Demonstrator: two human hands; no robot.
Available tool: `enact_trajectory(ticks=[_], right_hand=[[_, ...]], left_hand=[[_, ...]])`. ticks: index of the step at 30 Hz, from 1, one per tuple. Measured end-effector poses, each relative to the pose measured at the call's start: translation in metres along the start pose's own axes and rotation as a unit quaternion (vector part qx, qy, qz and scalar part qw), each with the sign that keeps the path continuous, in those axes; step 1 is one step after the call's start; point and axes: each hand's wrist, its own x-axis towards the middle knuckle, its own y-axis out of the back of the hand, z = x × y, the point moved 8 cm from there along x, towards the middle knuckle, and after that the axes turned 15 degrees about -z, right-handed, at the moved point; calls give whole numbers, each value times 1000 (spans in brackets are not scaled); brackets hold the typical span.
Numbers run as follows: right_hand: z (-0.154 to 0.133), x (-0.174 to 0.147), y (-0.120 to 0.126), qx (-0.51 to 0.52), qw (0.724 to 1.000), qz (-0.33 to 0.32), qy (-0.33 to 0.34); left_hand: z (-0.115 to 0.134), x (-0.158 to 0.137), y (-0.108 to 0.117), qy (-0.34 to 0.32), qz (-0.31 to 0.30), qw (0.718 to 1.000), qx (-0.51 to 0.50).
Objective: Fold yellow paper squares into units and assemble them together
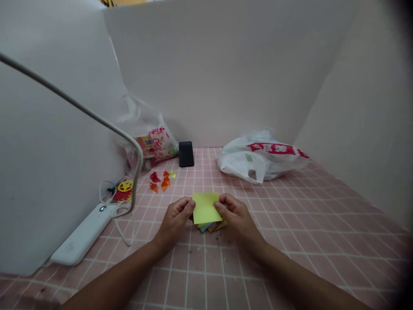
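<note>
A square sheet of yellow-green paper [205, 208] is held up by its two side edges. My left hand [177, 218] pinches the left edge between thumb and fingers. On the opposite edge, the thumb of my right hand [237, 213] presses the front of the sheet, with its fingers behind. Just below the sheet, a stack of coloured papers [211, 226] shows blue, yellow and orange corners; the sheet hides most of it. Several small folded paper pieces [165, 181], red, orange and yellow, lie farther off to the left.
A black phone [186, 154] lies near the back wall, between a clear plastic bag [164, 144] and a white plastic bag [258, 157]. On the left are a white power strip [84, 234], yellow and red pieces [124, 191], and a thick cable [80, 107] crossing the view.
</note>
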Motion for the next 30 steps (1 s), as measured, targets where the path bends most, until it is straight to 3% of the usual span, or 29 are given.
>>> enact_trajectory(ticks=[5,10,30], right_hand=[[11,1,0,81,996,8,-28],[12,2,-4,124,992,2,-29],[24,1,-14,171,984,-25,-44]], left_hand=[[-7,3,-4,0,-37,997,-66],[-12,4,-3,5,-34,995,-89],[-12,5,-25,21,-103,971,-216]])
